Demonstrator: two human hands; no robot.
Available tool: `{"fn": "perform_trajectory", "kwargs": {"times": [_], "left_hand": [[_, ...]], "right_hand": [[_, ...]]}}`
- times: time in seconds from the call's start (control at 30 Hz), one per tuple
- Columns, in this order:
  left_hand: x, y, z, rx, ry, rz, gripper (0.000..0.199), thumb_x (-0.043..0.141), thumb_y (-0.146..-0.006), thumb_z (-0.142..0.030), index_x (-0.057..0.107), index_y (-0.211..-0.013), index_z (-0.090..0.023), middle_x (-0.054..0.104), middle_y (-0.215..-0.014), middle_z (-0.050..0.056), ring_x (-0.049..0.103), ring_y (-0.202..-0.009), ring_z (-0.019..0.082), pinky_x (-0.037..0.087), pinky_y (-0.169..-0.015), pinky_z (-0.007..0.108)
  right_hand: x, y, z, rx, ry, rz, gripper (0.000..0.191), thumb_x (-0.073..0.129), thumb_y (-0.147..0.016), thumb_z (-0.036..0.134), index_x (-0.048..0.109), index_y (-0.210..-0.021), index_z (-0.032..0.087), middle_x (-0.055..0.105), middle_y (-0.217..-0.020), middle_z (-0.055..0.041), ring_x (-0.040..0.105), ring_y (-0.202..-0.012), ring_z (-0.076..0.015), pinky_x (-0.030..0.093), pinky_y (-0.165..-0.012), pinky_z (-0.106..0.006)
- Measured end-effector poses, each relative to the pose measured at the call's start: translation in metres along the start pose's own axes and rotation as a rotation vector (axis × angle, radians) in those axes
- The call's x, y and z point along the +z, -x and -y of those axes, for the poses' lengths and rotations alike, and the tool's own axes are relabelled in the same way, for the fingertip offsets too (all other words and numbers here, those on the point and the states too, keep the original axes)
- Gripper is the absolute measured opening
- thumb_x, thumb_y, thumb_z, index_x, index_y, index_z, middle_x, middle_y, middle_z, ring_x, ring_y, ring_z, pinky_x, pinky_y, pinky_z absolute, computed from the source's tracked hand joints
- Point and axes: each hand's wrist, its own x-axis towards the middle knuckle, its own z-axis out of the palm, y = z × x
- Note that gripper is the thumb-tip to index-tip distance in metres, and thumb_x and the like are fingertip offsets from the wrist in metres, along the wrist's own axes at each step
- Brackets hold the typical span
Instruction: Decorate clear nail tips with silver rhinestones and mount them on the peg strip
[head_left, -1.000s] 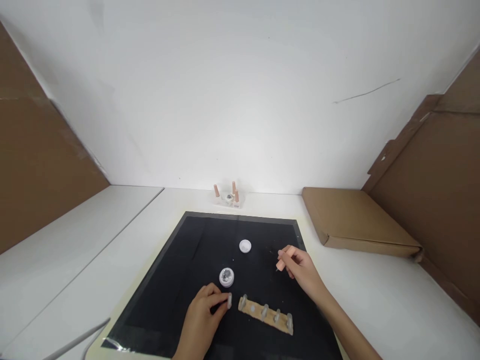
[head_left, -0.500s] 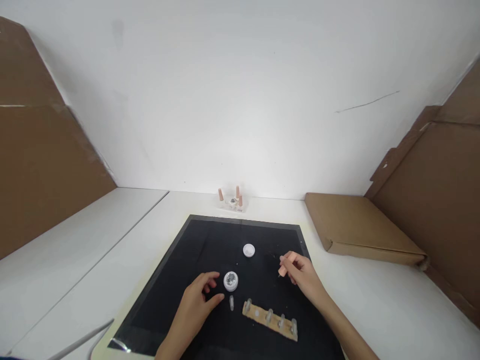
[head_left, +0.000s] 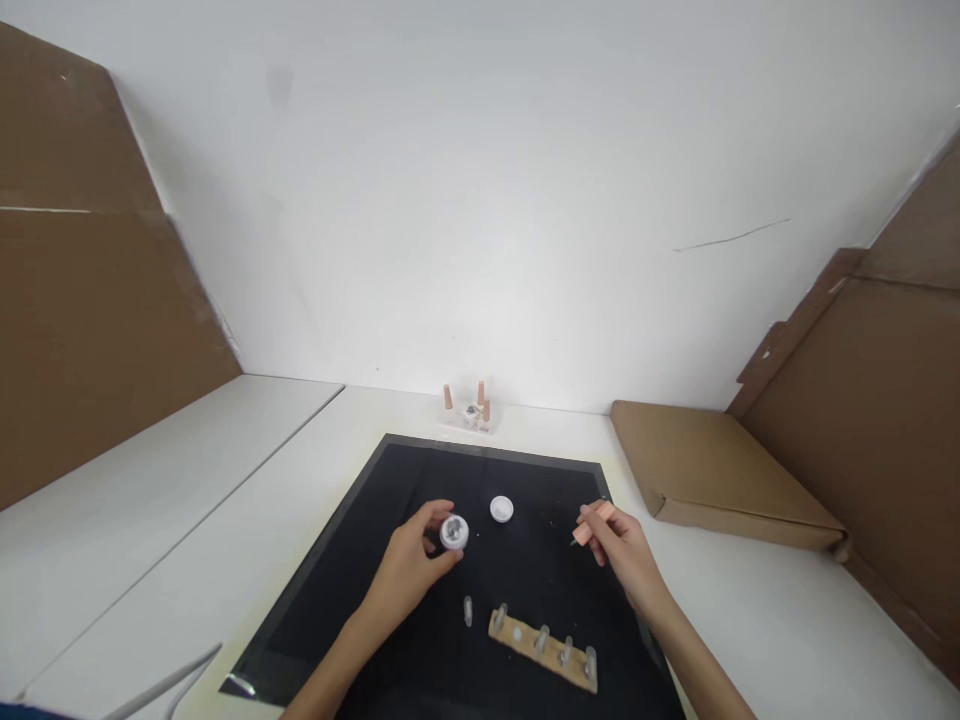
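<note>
1. Jar [head_left: 454,532], uncapped; left hand [head_left: 409,560] half-open, thumb and fingers around its sides. Uneven squeeze could tip out silvery bits.
2. Pen [head_left: 592,523], jar's 3 o'clock, pinched closely by right hand [head_left: 626,550]; slack pinch could drop it.
3. Tip [head_left: 468,611], 6 o'clock, loose; sleeveless forearm could sweep it.
4. Strip [head_left: 529,641], 5 o'clock; knock could topple pieces.

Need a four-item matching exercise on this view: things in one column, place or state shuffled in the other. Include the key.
Things:
1. left hand
2. right hand
3. flat cardboard box
4. shallow white cap

Place or state:
A. on the white table, right of the black mat
B. fingers around the round jar
C. on the mat, between the hands
D. holding the peach-coloured tool

Pairs: 1-B, 2-D, 3-A, 4-C
</note>
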Motion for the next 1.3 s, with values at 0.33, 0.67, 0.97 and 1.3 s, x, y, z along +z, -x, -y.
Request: {"fn": "perform_trajectory", "kwargs": {"times": [0.33,0.67,0.97,1.3], "left_hand": [[-0.035,-0.021,-0.118,0.332,0.107,-0.081,0.025,0.062,-0.076,-0.015,0.054,-0.099,-0.022,0.058,-0.096,0.001,0.062,-0.087,0.017,0.050,-0.084,0.033],[-0.029,-0.015,-0.180,0.533,0.221,0.096,0.038,0.061,-0.073,-0.002,0.061,-0.101,-0.029,0.051,-0.098,0.000,0.057,-0.091,0.016,0.047,-0.083,0.030],[-0.029,-0.030,-0.177,0.592,0.212,0.065,0.052,0.058,-0.075,0.004,0.058,-0.107,-0.037,0.052,-0.098,-0.003,0.060,-0.089,0.013,0.053,-0.078,0.024],[-0.039,-0.041,-0.162,0.620,0.107,0.083,0.046,0.064,-0.076,-0.001,0.061,-0.106,-0.036,0.059,-0.102,0.001,0.062,-0.092,0.019,0.057,-0.071,0.024]], "right_hand": [[0.011,0.019,0.137,-0.558,0.048,-0.024,0.034,0.059,-0.093,0.034,0.062,-0.063,0.017,0.067,-0.071,-0.0017,0.058,-0.057,-0.0099,0.042,-0.046,-0.022],[-0.004,0.031,0.201,-0.955,0.163,-0.211,0.023,0.058,-0.088,0.008,0.071,-0.083,0.026,0.069,-0.075,0.0020,0.061,-0.068,-0.0104,0.048,-0.058,-0.020],[-0.016,0.013,0.197,-1.047,0.384,-0.145,0.017,0.054,-0.094,0.022,0.070,-0.093,0.019,0.068,-0.071,-0.0027,0.064,-0.063,-0.0137,0.053,-0.053,-0.023],[-0.001,0.001,0.192,-1.046,0.397,-0.111,0.021,0.058,-0.089,0.017,0.067,-0.106,0.026,0.071,-0.071,-0.0035,0.068,-0.063,-0.0195,0.053,-0.047,-0.028]]}}
